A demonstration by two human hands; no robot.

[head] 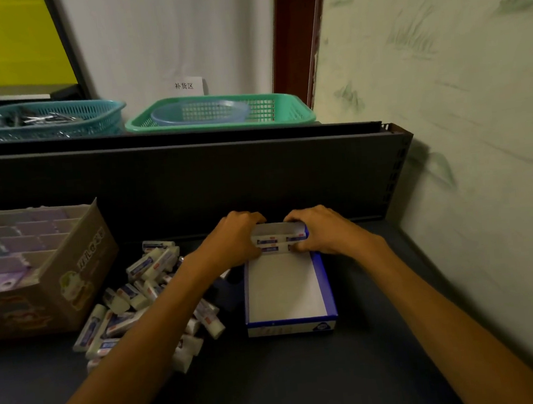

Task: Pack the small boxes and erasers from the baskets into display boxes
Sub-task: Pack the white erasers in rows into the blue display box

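Observation:
A blue and white display box (287, 288) lies on the dark shelf, its white floor mostly bare. At its far end a row of white erasers with blue-red labels (277, 244) stands against the back wall. My left hand (234, 238) grips the left end of that row with curled fingers. My right hand (320, 229) grips its right end the same way. A loose heap of the same erasers (144, 296) lies left of the box, partly under my left forearm.
A brown cardboard carton (55, 272) with purple items in compartments stands at the left. On the upper ledge sit a teal basket (42, 120) and a green basket (218, 112) holding a blue tray. A wall rises at the right.

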